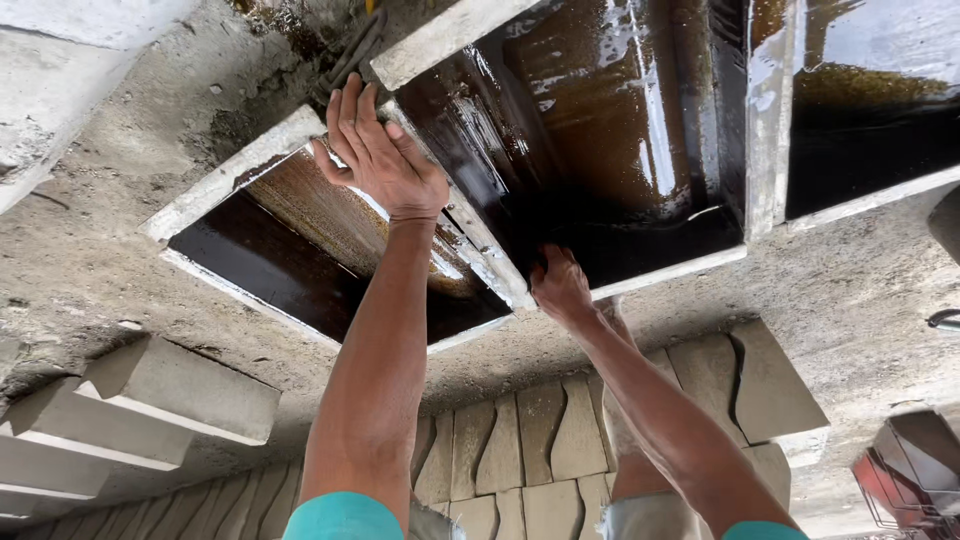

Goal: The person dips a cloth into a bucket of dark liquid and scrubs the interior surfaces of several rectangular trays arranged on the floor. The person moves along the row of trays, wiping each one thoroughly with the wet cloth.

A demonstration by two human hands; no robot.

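Note:
Two oily dark brown box moulds stand side by side on a rough concrete floor. My left hand [380, 155] lies on the far rim of the left mould [230, 180], fingers spread over its edge. My right hand [560, 285] is curled around the near corner of the middle mould [600, 130], where the two moulds meet. The middle mould is glossy and wet inside, tilted against the left one. Both my arms reach forward, with teal sleeves at the bottom edge.
A third dark mould [870, 110] sits at the upper right. Wavy-edged concrete paving blocks [560, 440] lie in rows near my legs. Grey concrete slabs [150, 400] are stacked at the lower left. A reddish container [910, 470] shows at the lower right.

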